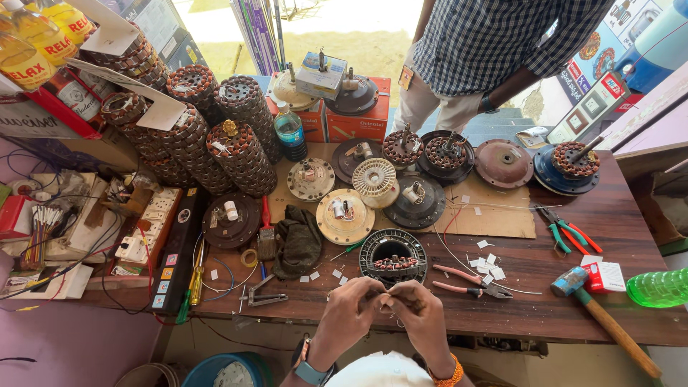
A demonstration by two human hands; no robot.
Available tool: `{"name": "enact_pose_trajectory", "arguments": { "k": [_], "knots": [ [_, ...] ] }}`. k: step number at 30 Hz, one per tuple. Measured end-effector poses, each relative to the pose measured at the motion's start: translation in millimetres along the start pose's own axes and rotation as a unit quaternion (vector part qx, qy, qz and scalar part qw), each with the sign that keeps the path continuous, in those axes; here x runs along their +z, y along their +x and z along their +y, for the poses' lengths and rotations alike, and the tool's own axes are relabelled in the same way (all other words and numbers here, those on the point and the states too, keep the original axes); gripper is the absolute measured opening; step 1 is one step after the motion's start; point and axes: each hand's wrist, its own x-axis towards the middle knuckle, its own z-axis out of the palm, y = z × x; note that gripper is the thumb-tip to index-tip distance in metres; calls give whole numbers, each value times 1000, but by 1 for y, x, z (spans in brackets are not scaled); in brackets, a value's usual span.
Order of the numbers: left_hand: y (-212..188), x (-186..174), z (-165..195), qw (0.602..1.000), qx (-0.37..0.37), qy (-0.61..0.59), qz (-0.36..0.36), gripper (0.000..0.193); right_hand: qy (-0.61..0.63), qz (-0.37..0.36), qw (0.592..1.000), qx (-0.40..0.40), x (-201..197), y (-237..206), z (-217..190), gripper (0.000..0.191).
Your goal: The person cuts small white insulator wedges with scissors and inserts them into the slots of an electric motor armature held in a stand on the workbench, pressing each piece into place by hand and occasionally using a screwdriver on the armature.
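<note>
Stator ring point(393, 255), black, round, with copper windings, flat on wooden workbench point(573, 315); left hand point(349, 312) and right hand point(419, 309) just below it, fingertips pressed together pinching something too small to identify; pink-handled pliers point(469, 281) right of ring, dark cloth point(297, 240) left.

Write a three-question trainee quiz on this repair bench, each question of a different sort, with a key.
1. True or false: the hammer lies on the person's left side.
2. Which lies nearest the right hand? A pink-handled pliers B plastic bottle C paint brush
3. Fill in: both hands meet just in front of the ring-shaped ____.

Key: 1 false; 2 A; 3 stator. The left hand touches the right.
</note>
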Motion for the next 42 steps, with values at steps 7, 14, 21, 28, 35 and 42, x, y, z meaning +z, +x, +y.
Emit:
{"name": "enact_pose_trajectory", "arguments": {
  "k": [7,14,21,28,35,42],
  "knots": [
    [-1,-13,-4,986,-13,-131,-107,18,329,-111,922,169,-10,-1,-2,24],
    [-4,-19,-8,984,3,-114,-137,17,324,-151,907,222,-10,-5,-8,25],
    [-7,-19,-16,987,2,-97,-130,14,348,-171,884,261,-4,-3,1,23],
    [-4,-2,-25,952,-129,-241,-135,9,421,-190,847,263,-10,0,27,25],
    [6,6,-29,960,-120,-185,-175,15,406,-148,867,248,-21,-6,44,30],
    [23,12,-32,984,8,-107,-143,68,439,-101,885,114,-28,-12,40,22]
  ]
}}
